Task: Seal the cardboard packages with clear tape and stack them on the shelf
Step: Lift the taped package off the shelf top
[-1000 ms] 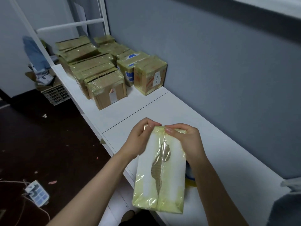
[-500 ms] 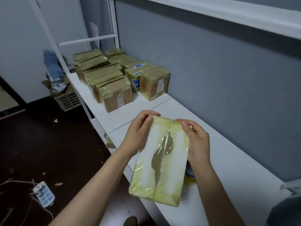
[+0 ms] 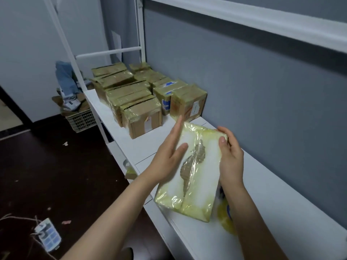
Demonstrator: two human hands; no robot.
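Down at the near edge, a small white gadget (image 3: 47, 234) with blue squares lies on the dark floor, low and to the left of the package, with a cord trailing from it. Just under the package's near right corner sits a yellow object (image 3: 225, 218) with a touch of blue. The right forearm covers most of it, so I can't tell what it is.

Now the package (image 3: 195, 177) itself: it is up off the white shelf (image 3: 281, 212) and tilted, with its white face up. It is wrapped in glossy yellowish tape, and a ragged brown tear runs down the middle. The left hand (image 3: 169, 156) lies flat along the package's left side, fingers straight, thumb resting on the top face, pressing but not gripping. The right hand (image 3: 230, 158) has a real hold, fingers curled round the far right edge and thumb clamped on top.

Beyond the package, further along the shelf, the taped boxes (image 3: 140, 119) stand packed in two rows, touching one another. Left of the package and beyond it, down on the floor, a slatted crate (image 3: 80, 121) holds a heap of cardboard scraps. A grey wall (image 3: 262, 91) rises to the package's right, and a white upper board (image 3: 244, 17) runs above it.
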